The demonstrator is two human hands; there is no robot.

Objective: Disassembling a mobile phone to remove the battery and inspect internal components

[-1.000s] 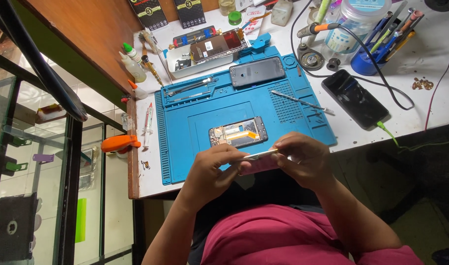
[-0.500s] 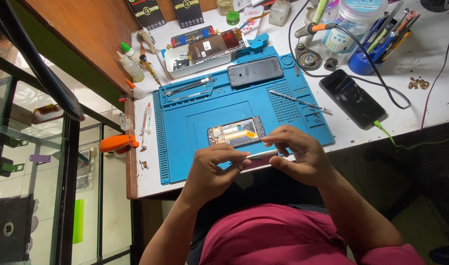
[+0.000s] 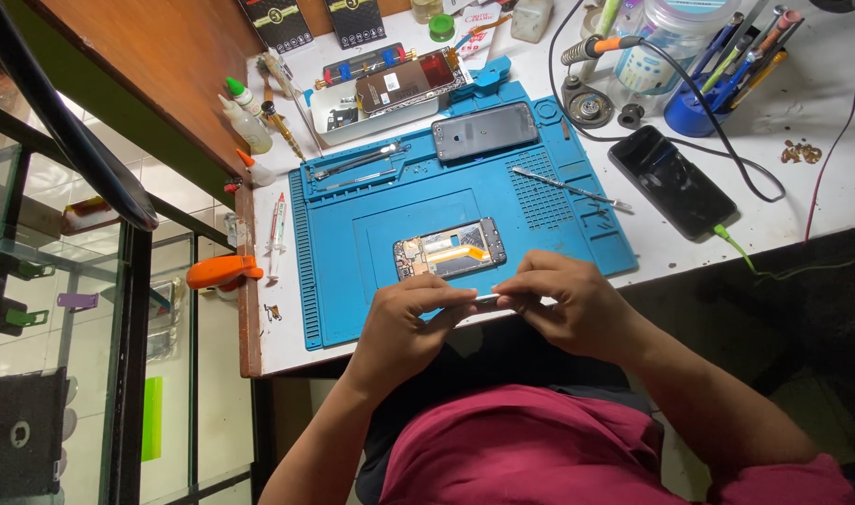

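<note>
Both hands meet at the near edge of the blue repair mat (image 3: 371,281), just over the table (image 3: 820,196) edge. Left hand (image 3: 411,323) and right hand (image 3: 568,304) each pinch one end of a small thin silvery part (image 3: 486,298) w/ thumb and fingertips; the part spans the gap btwn them, level, held just above the mat's front rim. What the part is exactly, can't tell, too small. Each grip is pressed together on the part. Just beyond the hands, on the mat's center recess, lies an opened phone frame (image 3: 449,250) w/ orange flex cable showing, apart from the hands. Farther back on the mat: a dark phone back (image 3: 485,131), face down, and tweezers (image 3: 570,187) lying to the right on the mat's ribbed area. Off the mat to the right, a black phone (image 3: 672,180) lies on the table w/ a green cable plugged in. A blue cup of pens (image 3: 699,103) stands at the rear right. Left of the mat, a syringe (image 3: 276,224) lies near the table edge, w/ an orange-handled tool (image 3: 224,271) beside it.
</note>
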